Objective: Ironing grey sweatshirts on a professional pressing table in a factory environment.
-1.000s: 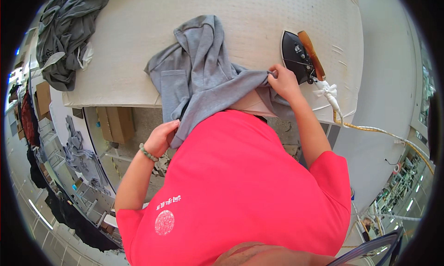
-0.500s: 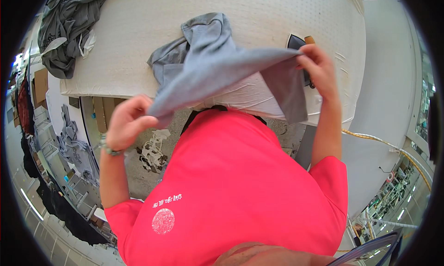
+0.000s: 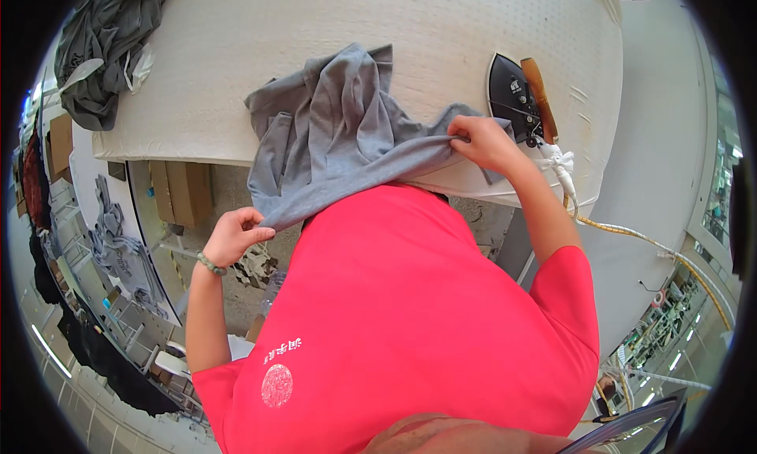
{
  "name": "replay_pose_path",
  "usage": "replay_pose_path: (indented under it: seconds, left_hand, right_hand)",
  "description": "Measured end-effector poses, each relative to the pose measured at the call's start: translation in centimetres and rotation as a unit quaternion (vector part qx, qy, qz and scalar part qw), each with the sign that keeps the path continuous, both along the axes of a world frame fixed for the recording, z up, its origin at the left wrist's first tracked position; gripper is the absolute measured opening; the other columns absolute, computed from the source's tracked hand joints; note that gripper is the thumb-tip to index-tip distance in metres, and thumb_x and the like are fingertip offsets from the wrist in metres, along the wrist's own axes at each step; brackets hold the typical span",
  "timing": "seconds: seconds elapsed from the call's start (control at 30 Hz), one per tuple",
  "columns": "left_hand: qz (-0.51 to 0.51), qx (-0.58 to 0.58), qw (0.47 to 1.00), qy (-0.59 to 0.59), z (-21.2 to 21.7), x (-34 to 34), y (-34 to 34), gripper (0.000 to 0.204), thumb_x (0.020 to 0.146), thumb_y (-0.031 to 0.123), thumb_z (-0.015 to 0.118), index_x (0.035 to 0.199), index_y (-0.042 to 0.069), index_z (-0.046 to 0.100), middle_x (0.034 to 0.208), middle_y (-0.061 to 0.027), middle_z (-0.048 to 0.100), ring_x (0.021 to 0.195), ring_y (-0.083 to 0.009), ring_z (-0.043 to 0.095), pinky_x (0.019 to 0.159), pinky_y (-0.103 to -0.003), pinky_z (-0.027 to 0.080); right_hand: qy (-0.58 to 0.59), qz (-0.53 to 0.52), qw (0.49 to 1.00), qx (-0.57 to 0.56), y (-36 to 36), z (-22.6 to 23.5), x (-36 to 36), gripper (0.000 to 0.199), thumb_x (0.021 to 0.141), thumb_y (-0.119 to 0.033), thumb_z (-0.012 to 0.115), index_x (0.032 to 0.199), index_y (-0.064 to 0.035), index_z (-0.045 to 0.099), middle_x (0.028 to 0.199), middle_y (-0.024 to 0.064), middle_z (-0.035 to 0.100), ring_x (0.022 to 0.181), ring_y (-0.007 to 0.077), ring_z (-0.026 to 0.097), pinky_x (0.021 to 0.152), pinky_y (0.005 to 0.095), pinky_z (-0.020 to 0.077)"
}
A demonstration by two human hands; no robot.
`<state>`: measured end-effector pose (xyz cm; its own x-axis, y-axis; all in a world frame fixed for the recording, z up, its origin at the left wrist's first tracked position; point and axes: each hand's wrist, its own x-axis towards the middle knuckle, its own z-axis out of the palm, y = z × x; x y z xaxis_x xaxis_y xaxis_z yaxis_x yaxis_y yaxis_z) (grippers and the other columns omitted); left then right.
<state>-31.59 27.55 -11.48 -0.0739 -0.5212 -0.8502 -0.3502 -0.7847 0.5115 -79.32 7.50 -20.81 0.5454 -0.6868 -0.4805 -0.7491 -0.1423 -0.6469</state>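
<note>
**Grey garment stretched between 2 hands**

The left hand (image 3: 233, 235) pinches one edge of the grey garment (image 3: 339, 138); the right hand (image 3: 482, 141) pinches the other. The held edge runs left hand to right, bulk heaped beyond on the padded table (image 3: 236, 44). The iron (image 3: 516, 99) sits just beyond the right hand.

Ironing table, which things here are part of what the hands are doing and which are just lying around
In hand:
- grey garment, stretched by its edge between both hands
- left hand, pinching one end
- right hand, pinching the other
- padded ironing table under it

Lying about:
- iron, resting beside the right hand
- dark grey clothes heap
</note>
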Motion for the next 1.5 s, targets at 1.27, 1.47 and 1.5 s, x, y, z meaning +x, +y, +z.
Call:
replay_pose_path:
  seconds: [1.27,1.47,1.5]
  left_hand:
    - [-0.034,-0.695,0.644,-0.316,15.5,11.0,-21.9,0.01,0.096,0.006,0.071,0.105,0.003,0.069,0.088,-0.0075,0.067,0.074,-0.0144,0.063,0.071,-0.028,0.051]
    - [-0.098,-0.807,0.497,-0.303,24.0,14.5,-35.2,0.015,0.102,0.008,0.063,0.114,0.003,0.07,0.104,-0.0075,0.075,0.09,-0.0156,0.071,0.082,-0.028,0.054]
    - [-0.099,-0.813,0.484,-0.308,25.4,13.7,-35.9,0.011,0.098,0.009,0.066,0.108,0.004,0.069,0.099,-0.0099,0.073,0.088,-0.0214,0.071,0.08,-0.033,0.055]
  right_hand:
    - [-0.147,-0.183,0.82,-0.522,-8.7,21.2,8.7,0.014,0.094,-0.003,0.073,0.108,-0.0014,0.073,0.109,0.0085,0.073,0.096,0.0168,0.069,0.088,0.0303,0.0548]
    - [-0.02,-0.314,0.738,-0.597,-3.8,31.7,10.6,0.015,0.095,-0.008,0.075,0.108,-0.0018,0.074,0.106,0.0064,0.074,0.095,0.014,0.069,0.086,0.0277,0.0527]
    - [-0.053,-0.342,0.721,-0.601,-3.4,32.8,10.7,0.015,0.096,-0.008,0.075,0.108,-0.0007,0.074,0.107,0.0038,0.073,0.095,0.0106,0.067,0.086,0.0253,0.0519]
